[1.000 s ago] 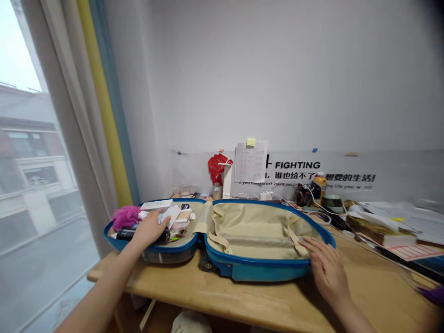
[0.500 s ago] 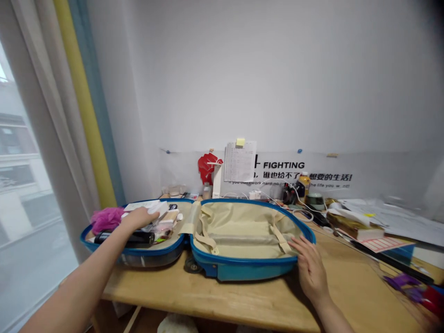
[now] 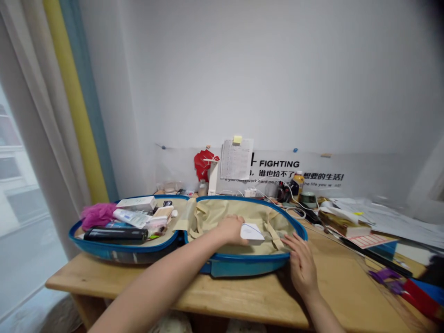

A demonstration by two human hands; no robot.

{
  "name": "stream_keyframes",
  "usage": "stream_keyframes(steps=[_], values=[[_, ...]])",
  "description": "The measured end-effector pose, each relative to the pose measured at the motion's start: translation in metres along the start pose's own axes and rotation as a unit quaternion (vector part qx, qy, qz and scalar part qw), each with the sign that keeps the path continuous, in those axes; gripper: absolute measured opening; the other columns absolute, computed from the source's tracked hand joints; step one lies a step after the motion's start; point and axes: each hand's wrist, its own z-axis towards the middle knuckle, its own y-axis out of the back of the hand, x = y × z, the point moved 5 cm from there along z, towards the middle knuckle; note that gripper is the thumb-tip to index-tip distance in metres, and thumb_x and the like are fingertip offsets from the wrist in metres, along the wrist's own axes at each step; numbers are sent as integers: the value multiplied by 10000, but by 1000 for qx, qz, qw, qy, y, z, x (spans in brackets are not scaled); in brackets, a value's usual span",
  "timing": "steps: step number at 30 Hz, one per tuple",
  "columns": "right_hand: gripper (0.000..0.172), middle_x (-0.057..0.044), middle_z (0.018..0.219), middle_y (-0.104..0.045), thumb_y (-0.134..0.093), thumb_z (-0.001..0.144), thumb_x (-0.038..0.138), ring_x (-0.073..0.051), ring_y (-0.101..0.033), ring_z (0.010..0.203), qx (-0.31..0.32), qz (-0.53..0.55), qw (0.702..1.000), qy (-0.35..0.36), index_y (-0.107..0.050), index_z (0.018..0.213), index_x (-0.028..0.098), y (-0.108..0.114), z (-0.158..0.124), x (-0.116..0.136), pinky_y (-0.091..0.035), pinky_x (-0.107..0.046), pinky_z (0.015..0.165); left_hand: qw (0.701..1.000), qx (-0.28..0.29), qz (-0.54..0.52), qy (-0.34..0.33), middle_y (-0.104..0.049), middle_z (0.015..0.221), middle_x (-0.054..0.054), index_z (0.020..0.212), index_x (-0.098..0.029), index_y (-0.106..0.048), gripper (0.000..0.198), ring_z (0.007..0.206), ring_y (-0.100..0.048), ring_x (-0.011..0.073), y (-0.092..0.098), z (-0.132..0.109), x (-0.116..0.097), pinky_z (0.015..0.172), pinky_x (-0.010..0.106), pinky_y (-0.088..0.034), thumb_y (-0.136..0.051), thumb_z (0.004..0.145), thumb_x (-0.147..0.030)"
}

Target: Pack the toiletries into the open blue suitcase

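Gripping a small white box [image 3: 253, 233], the left hand [image 3: 229, 230] is inside the right half of the open suitcase [image 3: 248, 267]; thumb and fingers close on the box's left end. Cannot tell whether the box touches the lining beneath it. Right hand [image 3: 301, 263]: open, fingers loosely extended, fingertips at the suitcase's near right rim. Suitcase lies spread on a wooden desk [image 3: 243, 300]. Contents of its left half: pink mesh puff [image 3: 99, 215] at the far left end; longer white carton [image 3: 138, 203] along the back; white tube [image 3: 132, 218] in front of the carton; black cylinder [image 3: 116, 235] along the front rim. A beige strap [image 3: 275, 237] runs across the suitcase's right half, between the box and the right hand. Behind the suitcase, a printed sheet [image 3: 237, 159] hangs on the wall, and a yellow-topped bottle [image 3: 297, 185] stands beyond its right half. Papers [image 3: 376, 215] lie to the suitcase's right, toward the wall.
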Motion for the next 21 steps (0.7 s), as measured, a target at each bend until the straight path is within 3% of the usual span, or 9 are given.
stream_keyframes(steps=[7, 13, 18, 21], values=[[337, -77, 1108, -674, -346, 956, 324, -261, -544, 1187, -9, 1, 1000, 14, -644, 1086, 236, 2, 0, 5, -415, -506, 986, 989, 143, -3, 32, -543, 1313, 226, 1375, -188, -394, 946, 1177, -551, 356, -30, 29, -24, 949, 455, -462, -735, 585, -581], [375, -85, 1176, -649, -312, 957, 329, -269, -517, 1232, -3, -13, 1000, 4, -640, 1114, 238, 1, -1, 7, -400, -527, 1011, 987, 155, 19, 41, -535, 1351, 182, 1397, -239, -368, 880, 1208, -539, 334, -41, 37, -32, 957, 441, -471, -709, 639, -527], [387, -80, 1300, -589, -312, 954, 295, -265, -456, 1307, 11, -41, 999, 18, -571, 1239, 255, -2, -5, 12, -375, -536, 1041, 991, 132, -4, 37, -495, 1371, 230, 1384, -123, -407, 850, 1200, -543, 338, -42, 46, -38, 975, 401, -472, -702, 661, -458], [390, -75, 1309, -586, -313, 956, 289, -264, -449, 1315, 10, -42, 999, 28, -562, 1255, 260, -2, -7, 13, -381, -534, 1039, 989, 144, -18, 19, -498, 1375, 215, 1358, -125, -447, 761, 1198, -547, 325, -43, 51, -44, 971, 380, -475, -658, 699, -442]])
